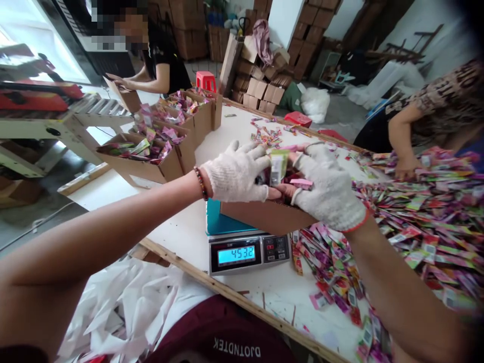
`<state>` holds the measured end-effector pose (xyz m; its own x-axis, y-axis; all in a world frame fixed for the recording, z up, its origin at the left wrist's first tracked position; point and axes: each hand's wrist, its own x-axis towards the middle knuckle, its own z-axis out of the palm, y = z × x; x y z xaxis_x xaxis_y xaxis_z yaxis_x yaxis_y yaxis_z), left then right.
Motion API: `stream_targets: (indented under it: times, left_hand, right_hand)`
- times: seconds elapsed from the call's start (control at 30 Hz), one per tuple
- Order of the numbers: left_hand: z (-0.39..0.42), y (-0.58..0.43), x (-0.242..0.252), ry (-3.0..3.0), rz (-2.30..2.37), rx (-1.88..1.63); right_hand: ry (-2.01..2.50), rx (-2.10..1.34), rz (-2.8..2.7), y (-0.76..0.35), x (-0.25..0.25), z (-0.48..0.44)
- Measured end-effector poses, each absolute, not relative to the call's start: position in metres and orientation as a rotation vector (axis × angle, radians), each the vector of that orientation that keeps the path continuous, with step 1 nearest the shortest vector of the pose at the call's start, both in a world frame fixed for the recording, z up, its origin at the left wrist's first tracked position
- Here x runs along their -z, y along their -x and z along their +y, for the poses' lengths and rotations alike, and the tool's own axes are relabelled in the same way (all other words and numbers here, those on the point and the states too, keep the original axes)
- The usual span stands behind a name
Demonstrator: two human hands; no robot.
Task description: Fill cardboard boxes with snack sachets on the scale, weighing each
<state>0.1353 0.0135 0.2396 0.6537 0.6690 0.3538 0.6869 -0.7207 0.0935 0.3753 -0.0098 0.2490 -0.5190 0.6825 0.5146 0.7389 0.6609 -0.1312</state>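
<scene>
A cardboard box (260,216) filled with small snack packets (277,168) sits on a digital scale (234,257) with a blue plate. The lit display appears to read 453.2. My left hand (238,174), in a white knit glove with bare fingertips, lies over the box's left side, fingers stretched out across the packets and thumb near the front edge. My right hand (327,184), gloved alike, curls over the right side of the box. Packets, one of them pink (301,183), show between its thumb and fingers. The box's inside is mostly hidden beneath both hands.
A large heap of packets (423,222) spreads over the table's right side, where another person's hand (408,166) reaches in. Filled cardboard boxes (151,166) stand at the left. Beyond them, a person handles a box (123,96) beside a roller conveyor (102,108).
</scene>
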Motion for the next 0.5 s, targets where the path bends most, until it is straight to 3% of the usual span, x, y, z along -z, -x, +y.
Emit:
stream_targets:
  times: [0.13,0.3,0.5]
  left_hand:
    - [-0.008,-0.14,-0.231,2.644,-1.236,0.56]
    - [-0.005,-0.14,-0.229,2.557,-1.454,0.572]
    - [0.005,-0.122,-0.24,2.759,-1.531,1.111]
  right_hand:
    - [1.082,0.125,-2.489,-0.369,-0.253,-0.003]
    - [0.895,-0.381,-2.522,-0.367,-0.249,0.03]
    - [1.173,-0.176,-1.973,-0.403,-0.262,0.015]
